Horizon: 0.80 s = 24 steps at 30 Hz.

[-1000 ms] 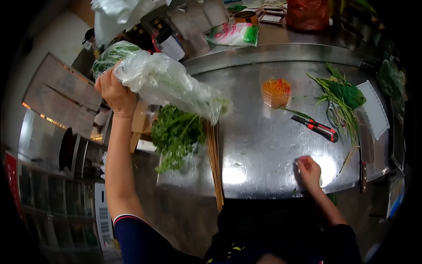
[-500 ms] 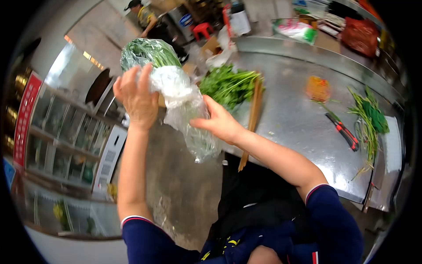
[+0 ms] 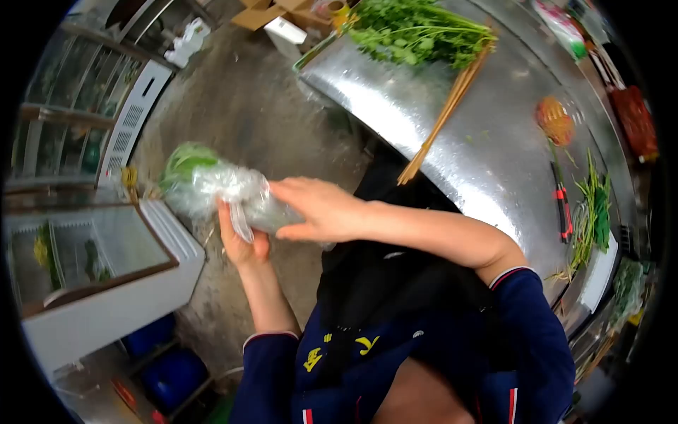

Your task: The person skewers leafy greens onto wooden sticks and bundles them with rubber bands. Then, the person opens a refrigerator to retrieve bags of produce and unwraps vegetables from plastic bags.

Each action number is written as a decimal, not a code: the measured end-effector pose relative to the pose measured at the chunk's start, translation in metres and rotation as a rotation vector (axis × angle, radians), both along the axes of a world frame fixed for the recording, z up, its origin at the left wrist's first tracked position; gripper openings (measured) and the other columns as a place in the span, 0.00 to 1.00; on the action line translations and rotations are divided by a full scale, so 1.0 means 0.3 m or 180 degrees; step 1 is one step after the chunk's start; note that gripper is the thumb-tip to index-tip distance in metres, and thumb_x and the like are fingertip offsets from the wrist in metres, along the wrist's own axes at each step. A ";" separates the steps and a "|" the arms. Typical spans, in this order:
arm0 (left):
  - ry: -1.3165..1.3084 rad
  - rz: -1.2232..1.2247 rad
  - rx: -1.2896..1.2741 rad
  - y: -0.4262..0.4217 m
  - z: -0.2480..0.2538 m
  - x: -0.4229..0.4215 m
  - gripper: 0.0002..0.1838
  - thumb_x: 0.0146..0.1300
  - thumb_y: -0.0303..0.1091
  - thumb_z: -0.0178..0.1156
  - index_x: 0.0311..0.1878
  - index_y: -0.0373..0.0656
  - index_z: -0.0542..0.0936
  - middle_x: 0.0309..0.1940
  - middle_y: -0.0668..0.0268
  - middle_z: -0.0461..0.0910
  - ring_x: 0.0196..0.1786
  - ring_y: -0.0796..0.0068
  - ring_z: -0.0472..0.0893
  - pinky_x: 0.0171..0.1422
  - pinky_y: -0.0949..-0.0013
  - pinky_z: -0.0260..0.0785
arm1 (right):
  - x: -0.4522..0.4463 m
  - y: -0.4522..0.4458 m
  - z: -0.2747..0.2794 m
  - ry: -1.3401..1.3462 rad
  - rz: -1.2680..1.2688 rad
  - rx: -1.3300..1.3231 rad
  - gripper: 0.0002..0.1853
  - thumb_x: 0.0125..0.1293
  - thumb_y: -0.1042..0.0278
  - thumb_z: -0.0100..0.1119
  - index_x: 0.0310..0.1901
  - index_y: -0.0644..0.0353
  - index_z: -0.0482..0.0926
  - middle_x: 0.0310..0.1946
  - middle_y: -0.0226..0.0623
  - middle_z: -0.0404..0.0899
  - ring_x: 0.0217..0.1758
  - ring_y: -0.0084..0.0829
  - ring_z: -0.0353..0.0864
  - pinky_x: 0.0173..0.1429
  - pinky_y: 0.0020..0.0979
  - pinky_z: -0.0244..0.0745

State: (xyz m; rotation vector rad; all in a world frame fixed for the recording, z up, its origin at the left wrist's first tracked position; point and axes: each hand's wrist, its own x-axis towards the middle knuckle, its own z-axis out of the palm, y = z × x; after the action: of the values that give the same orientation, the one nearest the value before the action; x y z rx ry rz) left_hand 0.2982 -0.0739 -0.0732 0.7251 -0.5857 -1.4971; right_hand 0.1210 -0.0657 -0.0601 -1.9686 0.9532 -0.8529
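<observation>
A clear plastic bag of green vegetables (image 3: 229,185) is held in front of me over the floor. Greens show at its far left end, while the bag is bunched and crinkled along the rest. My left hand (image 3: 244,240) grips it from below, with fingers partly hidden behind the plastic. From the right, my right hand (image 3: 321,210) closes around the loose tail of the bag, thumb below and fingers above.
Leafy herbs (image 3: 417,32) and wooden sticks (image 3: 448,109) lie on the steel table (image 3: 385,88). Farther right are a red-black cutter (image 3: 563,212), loose green stems (image 3: 587,205) and an orange bundle (image 3: 554,121). A glass-topped cabinet (image 3: 113,304) stands left; cardboard boxes (image 3: 265,15) sit beyond.
My view has turned left and down. The bag has come closer to my body, and my left hand has gone from its upper side to underneath. The right hand stays at the tail.
</observation>
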 end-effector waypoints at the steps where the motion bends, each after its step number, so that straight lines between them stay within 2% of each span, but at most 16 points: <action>1: 0.0337 -0.0029 0.0089 -0.008 -0.015 0.015 0.21 0.67 0.42 0.48 0.57 0.40 0.67 0.53 0.60 0.72 0.55 0.65 0.72 0.61 0.60 0.64 | -0.008 0.000 0.005 -0.0138 0.0018 0.0033 0.36 0.53 0.58 0.62 0.59 0.69 0.60 0.52 0.51 0.67 0.54 0.48 0.69 0.55 0.38 0.66; 3: 0.0292 0.0215 0.0169 -0.030 -0.041 0.027 0.19 0.66 0.40 0.49 0.55 0.40 0.69 0.51 0.61 0.73 0.54 0.66 0.73 0.59 0.60 0.65 | -0.024 -0.011 0.009 -0.0343 -0.0088 -0.0260 0.33 0.54 0.59 0.61 0.59 0.65 0.62 0.52 0.49 0.68 0.55 0.47 0.69 0.55 0.37 0.67; 5: 0.0184 0.0104 0.0166 -0.055 -0.062 0.036 0.18 0.65 0.39 0.50 0.54 0.39 0.69 0.49 0.61 0.74 0.52 0.66 0.73 0.58 0.60 0.65 | -0.060 -0.018 0.037 -0.0267 -0.0197 0.0039 0.30 0.55 0.60 0.60 0.58 0.61 0.63 0.52 0.47 0.68 0.54 0.47 0.69 0.54 0.37 0.67; 6: 0.0099 0.0008 0.0091 -0.072 -0.053 0.024 0.18 0.62 0.33 0.54 0.54 0.38 0.69 0.47 0.61 0.75 0.50 0.67 0.74 0.56 0.62 0.66 | -0.078 -0.020 0.038 -0.0313 -0.0336 0.0114 0.27 0.56 0.62 0.59 0.56 0.61 0.65 0.50 0.44 0.70 0.52 0.43 0.71 0.53 0.34 0.68; 9: -0.0876 0.0238 -0.0180 -0.089 -0.065 -0.022 0.20 0.59 0.29 0.58 0.54 0.38 0.68 0.48 0.60 0.74 0.49 0.68 0.75 0.54 0.64 0.68 | -0.130 -0.027 0.040 -0.0332 -0.0598 0.0231 0.24 0.56 0.62 0.58 0.54 0.62 0.68 0.48 0.44 0.71 0.49 0.42 0.73 0.50 0.35 0.69; 10: -0.0770 0.0271 -0.0085 -0.091 -0.049 -0.043 0.22 0.53 0.22 0.61 0.53 0.36 0.69 0.45 0.63 0.75 0.47 0.70 0.75 0.54 0.67 0.67 | -0.143 -0.026 0.041 -0.0368 -0.0722 0.0173 0.22 0.57 0.64 0.58 0.53 0.62 0.69 0.47 0.41 0.72 0.47 0.40 0.74 0.48 0.34 0.69; 13: -0.1340 0.0167 -0.0303 -0.099 -0.051 -0.059 0.23 0.52 0.23 0.63 0.53 0.36 0.69 0.46 0.62 0.75 0.47 0.71 0.75 0.54 0.67 0.66 | -0.173 -0.024 0.049 -0.0473 -0.0790 0.0247 0.22 0.57 0.65 0.58 0.52 0.61 0.69 0.46 0.41 0.73 0.46 0.40 0.74 0.48 0.33 0.70; 14: -0.1383 0.0140 -0.0297 -0.098 -0.047 -0.065 0.24 0.51 0.24 0.64 0.53 0.36 0.69 0.46 0.62 0.75 0.47 0.71 0.75 0.55 0.67 0.65 | -0.184 -0.022 0.056 -0.0528 -0.0743 0.0365 0.21 0.57 0.67 0.58 0.53 0.62 0.69 0.46 0.41 0.72 0.48 0.35 0.73 0.50 0.31 0.69; 17: -0.1468 0.0100 -0.0356 -0.093 -0.029 -0.102 0.24 0.51 0.23 0.63 0.53 0.36 0.69 0.45 0.62 0.75 0.48 0.71 0.75 0.55 0.67 0.65 | -0.199 -0.013 0.048 -0.0499 -0.0778 0.0367 0.21 0.57 0.67 0.58 0.53 0.63 0.69 0.46 0.41 0.72 0.48 0.35 0.73 0.50 0.30 0.69; 21: -0.1194 -0.0094 -0.0233 -0.079 0.000 -0.122 0.24 0.53 0.22 0.59 0.54 0.36 0.68 0.48 0.61 0.73 0.50 0.69 0.74 0.56 0.66 0.65 | -0.214 -0.010 0.026 -0.0381 -0.0845 0.0105 0.27 0.55 0.62 0.61 0.55 0.62 0.66 0.51 0.44 0.69 0.53 0.42 0.71 0.53 0.33 0.68; 22: -0.1231 -0.0170 -0.0218 -0.072 0.018 -0.120 0.25 0.58 0.27 0.55 0.60 0.37 0.62 0.53 0.57 0.70 0.54 0.63 0.72 0.60 0.62 0.64 | -0.214 -0.011 0.007 -0.0261 -0.0819 -0.0154 0.34 0.52 0.59 0.63 0.58 0.63 0.62 0.54 0.47 0.67 0.57 0.45 0.68 0.57 0.35 0.66; 23: -0.0959 -0.0369 -0.0401 -0.073 0.032 -0.109 0.27 0.59 0.34 0.54 0.61 0.37 0.61 0.55 0.54 0.69 0.57 0.58 0.71 0.61 0.57 0.63 | -0.211 -0.008 -0.011 -0.0147 -0.0717 -0.0277 0.37 0.51 0.54 0.63 0.59 0.65 0.60 0.57 0.49 0.64 0.60 0.46 0.66 0.59 0.36 0.65; 24: -0.0248 -0.0649 -0.0389 -0.071 0.066 -0.117 0.29 0.59 0.39 0.54 0.62 0.37 0.60 0.56 0.53 0.68 0.57 0.56 0.71 0.61 0.55 0.63 | -0.203 -0.004 -0.023 -0.0131 -0.0563 -0.0244 0.38 0.52 0.53 0.63 0.60 0.65 0.59 0.57 0.49 0.65 0.60 0.45 0.66 0.60 0.35 0.64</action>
State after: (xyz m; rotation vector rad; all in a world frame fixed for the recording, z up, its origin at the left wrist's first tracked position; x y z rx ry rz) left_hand 0.2630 -0.0953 -0.0534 0.6458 -0.8234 -1.6097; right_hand 0.0602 -0.0670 -0.0669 -1.9439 1.0973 -1.0385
